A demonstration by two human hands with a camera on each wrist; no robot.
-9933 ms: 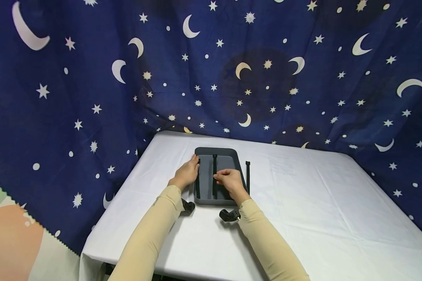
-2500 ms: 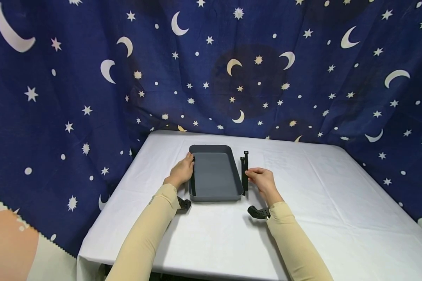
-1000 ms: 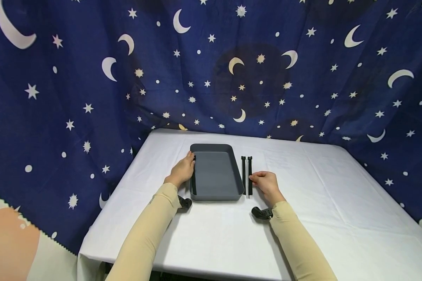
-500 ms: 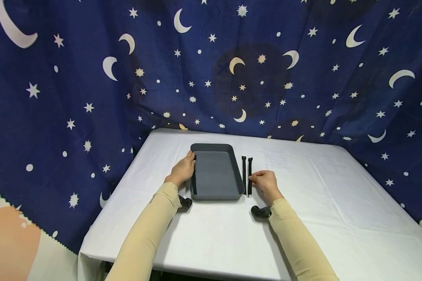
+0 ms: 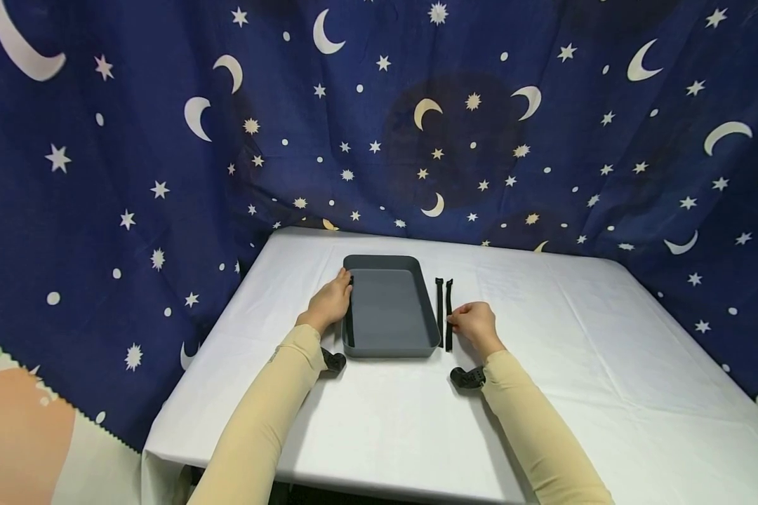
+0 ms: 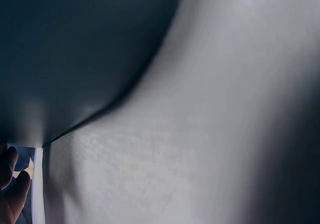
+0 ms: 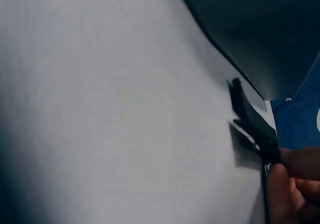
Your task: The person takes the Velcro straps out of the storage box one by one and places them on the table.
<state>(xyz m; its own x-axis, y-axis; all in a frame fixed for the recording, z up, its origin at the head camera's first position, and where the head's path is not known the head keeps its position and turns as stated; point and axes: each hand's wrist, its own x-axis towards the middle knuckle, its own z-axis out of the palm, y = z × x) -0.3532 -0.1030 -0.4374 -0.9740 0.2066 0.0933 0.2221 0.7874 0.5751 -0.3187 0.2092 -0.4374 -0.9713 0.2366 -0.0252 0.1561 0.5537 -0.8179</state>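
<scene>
A grey rectangular tray (image 5: 391, 308) stands on the table in the head view. One black strap (image 5: 349, 326) lies inside it along the left wall, partly covered by my left hand (image 5: 330, 300). That hand rests against the tray's left side; its thumb is hidden in the head view. Just right of the tray, a second black strap (image 5: 439, 312) lies lengthwise. My right hand (image 5: 476, 324) pinches a third flexible black strap (image 5: 449, 298) between thumb and fingers, close beside the second. In the right wrist view, the thumb and finger (image 7: 300, 163) meet on the dark strap (image 7: 250, 119).
A white cloth (image 5: 366, 421) covers the table. Behind it hangs a dark blue curtain (image 5: 379, 126) with moons and stars. Each wrist carries a black device, one on the left wrist (image 5: 335, 362) and one on the right wrist (image 5: 467, 378).
Since the earliest frame, my right hand has moved the middle strap out of the tray to its right side, beside the other one. Lately the pinched strap has bent slightly; the left hand stays put.
</scene>
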